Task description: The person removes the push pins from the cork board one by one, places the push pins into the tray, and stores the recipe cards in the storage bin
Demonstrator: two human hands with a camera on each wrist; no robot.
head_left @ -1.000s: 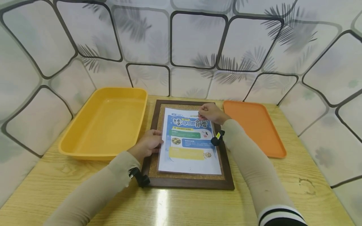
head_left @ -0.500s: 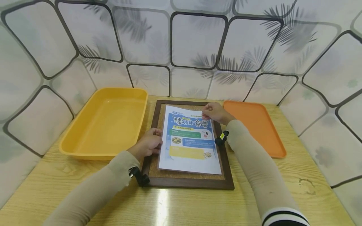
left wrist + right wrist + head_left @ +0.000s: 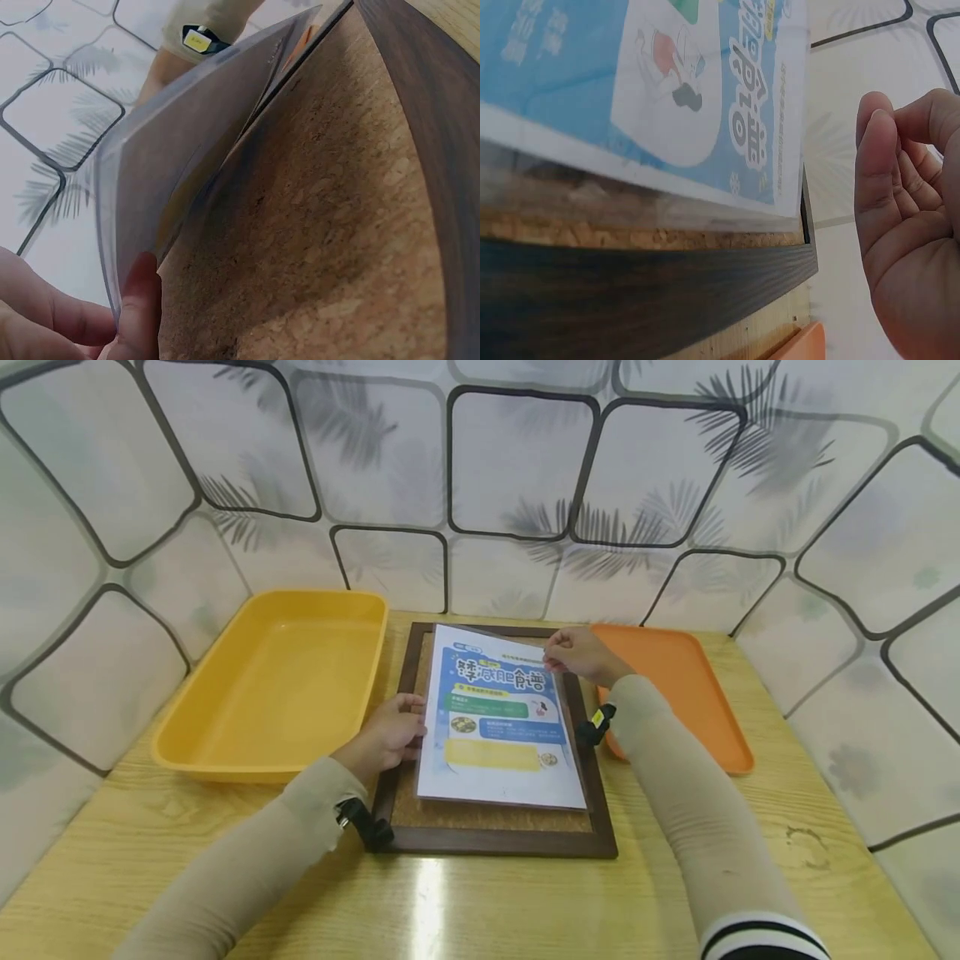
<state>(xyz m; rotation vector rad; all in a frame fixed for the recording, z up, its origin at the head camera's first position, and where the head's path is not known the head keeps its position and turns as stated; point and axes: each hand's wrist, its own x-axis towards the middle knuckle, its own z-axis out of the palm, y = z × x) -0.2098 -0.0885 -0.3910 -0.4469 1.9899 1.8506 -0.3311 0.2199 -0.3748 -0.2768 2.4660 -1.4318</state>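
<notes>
A laminated printed sheet [image 3: 498, 718] is raised at a tilt over a cork board [image 3: 487, 817] with a dark wooden frame. My left hand [image 3: 390, 731] pinches its left edge; in the left wrist view the thumb and fingers of the left hand [image 3: 82, 319] are on either side of the clear border, with cork [image 3: 322, 202] showing below. By the upper right corner is my right hand [image 3: 585, 656]. In the right wrist view that right hand [image 3: 911, 202] has thumb and forefinger tips together, apart from the sheet [image 3: 667, 97]; nothing shows between them.
A deep yellow tray [image 3: 281, 685] stands left of the board. On the right lies a flat orange tray [image 3: 675, 693], partly behind the right hand and sleeve. A patterned wall covering [image 3: 517, 460] rises behind and beside the wooden table [image 3: 480, 910].
The sheet has risen off the cork, its upper edge and lower edge both shifting toward the back. My right hand has moved slightly right; the left has stayed on the left edge.
</notes>
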